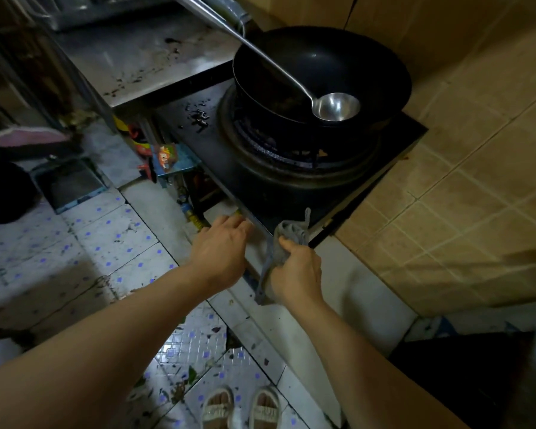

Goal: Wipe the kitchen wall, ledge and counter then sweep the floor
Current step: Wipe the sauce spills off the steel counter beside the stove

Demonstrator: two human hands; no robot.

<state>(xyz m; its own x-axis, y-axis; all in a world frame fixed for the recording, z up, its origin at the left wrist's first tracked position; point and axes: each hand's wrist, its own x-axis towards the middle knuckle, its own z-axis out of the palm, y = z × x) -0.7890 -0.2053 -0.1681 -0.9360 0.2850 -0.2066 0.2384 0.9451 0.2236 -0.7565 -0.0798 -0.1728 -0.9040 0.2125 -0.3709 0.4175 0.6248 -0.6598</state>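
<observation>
Right hand (294, 269): grip closed around a grey cloth (283, 243), fingers curled over the bunched middle. Cloth is held at the near corner of the black stove (396, 140); a bunched part with a loop sticks up past the knuckles onto the stove's edge, and a long tail hangs down under the palm toward the wrist. Cloth is in contact with the stove's front corner, just above the pale ledge (347, 292) that runs below it.

Left hand (222, 243): nothing held, fingers extended and only lightly bent, tips laid on the stove's front edge just left of the cloth. The two hands are near each other, not touching.

A black wok (378, 69) is seated on the burner, with a steel ladle (338, 107) resting in it, handle running up and left. A stained metal surface (143, 63) is seen left of the stove. Tan tiled wall (477, 181) on the right. Floor (106, 243) of white tiles with blue dots is littered with dark scraps; a dustpan (70, 184) lies on it at left. Sandalled feet (242, 407) at the bottom edge.
</observation>
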